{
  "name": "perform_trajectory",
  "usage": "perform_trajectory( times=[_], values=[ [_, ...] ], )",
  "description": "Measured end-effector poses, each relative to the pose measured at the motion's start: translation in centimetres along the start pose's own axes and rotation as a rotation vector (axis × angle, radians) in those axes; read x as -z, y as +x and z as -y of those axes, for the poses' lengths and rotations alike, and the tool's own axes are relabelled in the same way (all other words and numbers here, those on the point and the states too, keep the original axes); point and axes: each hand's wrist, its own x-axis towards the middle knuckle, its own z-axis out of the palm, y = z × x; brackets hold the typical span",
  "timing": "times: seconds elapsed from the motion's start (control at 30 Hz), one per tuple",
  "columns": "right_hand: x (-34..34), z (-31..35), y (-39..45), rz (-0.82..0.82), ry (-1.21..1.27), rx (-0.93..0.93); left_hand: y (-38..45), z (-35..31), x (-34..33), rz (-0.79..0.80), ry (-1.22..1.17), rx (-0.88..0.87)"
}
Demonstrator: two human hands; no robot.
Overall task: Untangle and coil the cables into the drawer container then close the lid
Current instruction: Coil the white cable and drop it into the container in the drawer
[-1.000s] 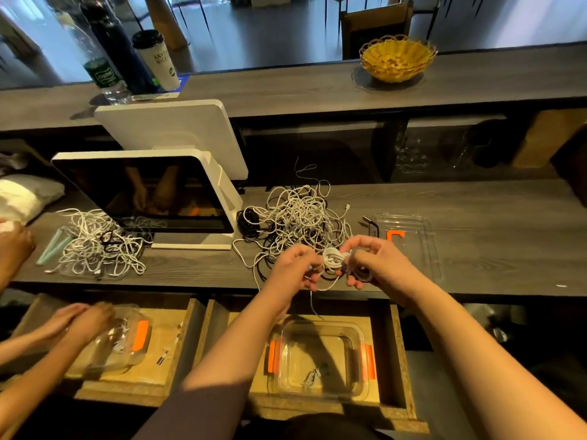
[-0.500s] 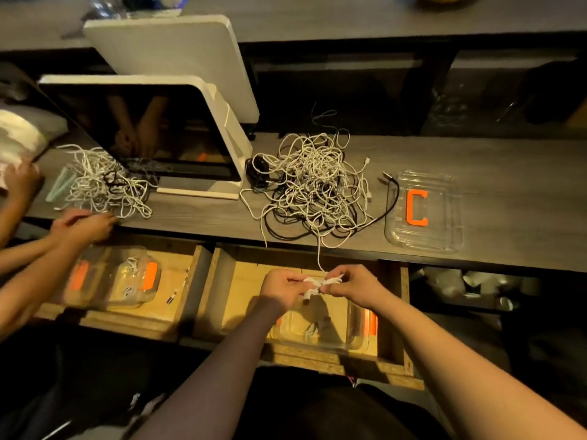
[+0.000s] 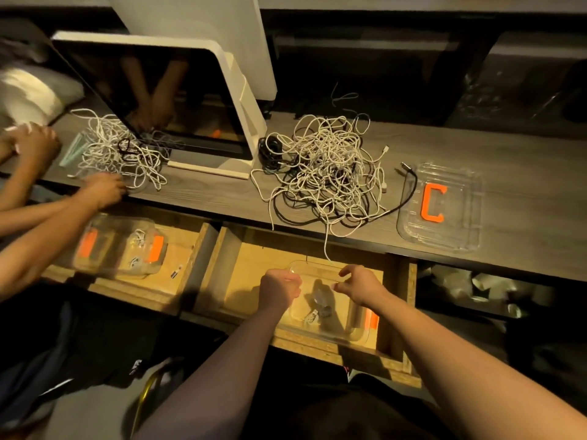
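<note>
Where view fails: though both hands hover over the container (image 3: 355,328), its far rim blends into the drawer (image 3: 254,274) and its contents are a blur
Left hand (image 3: 281,289): fingers curled into a fist above the container's left end; whether they pinch anything cannot be told
Right hand (image 3: 359,284): fingers bent and spread, thumb and forefinger apart, nothing seen in them
Inside the container: small pale coiled cable (image 3: 313,315) with something darker beside it, too smeared to name
Container's orange latch (image 3: 371,320): only the right one shows; the left is behind the left forearm
Cable tangle (image 3: 324,166): on the counter (image 3: 524,198) above the drawer, white and black cords knotted, 1 white strand hanging over the edge toward the container
Lid (image 3: 444,208): clear, with an orange C-shaped piece, flat on the counter just right of the tangle, a black cord touching its left edge
Monitor (image 3: 158,100): tilted, left of the tangle, covering part of a second tangle (image 3: 117,150)
Second person's hands (image 3: 101,188): at far left, blurred, over another drawer holding a second container (image 3: 120,246)
</note>
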Motion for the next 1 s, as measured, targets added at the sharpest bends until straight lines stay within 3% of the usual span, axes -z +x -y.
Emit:
perform_trajectory(
  times=[0.33,0.57,0.67,0.87,1.0],
  values=[
    [3.7,5.1,3.9,-0.283,0.126,0.146,6.0,-5.0,-1.0,0.114,-0.007,-0.137],
    [4.8,8.9,8.0,-0.371,0.078,0.120,11.1,-10.6,-0.2,0.010,0.176,-0.403],
    [4.9,10.1,9.2,-0.363,-0.024,0.093,12.6,-12.5,0.1,0.044,0.310,-0.494],
    [4.7,11.1,11.1,-0.362,-0.119,0.007,14.6,-13.7,-0.1,0.147,0.352,-0.461],
    [4.6,12.0,10.9,-0.399,0.019,0.181,14.1,-14.0,-0.2,0.113,0.272,-0.462]
  ],
)
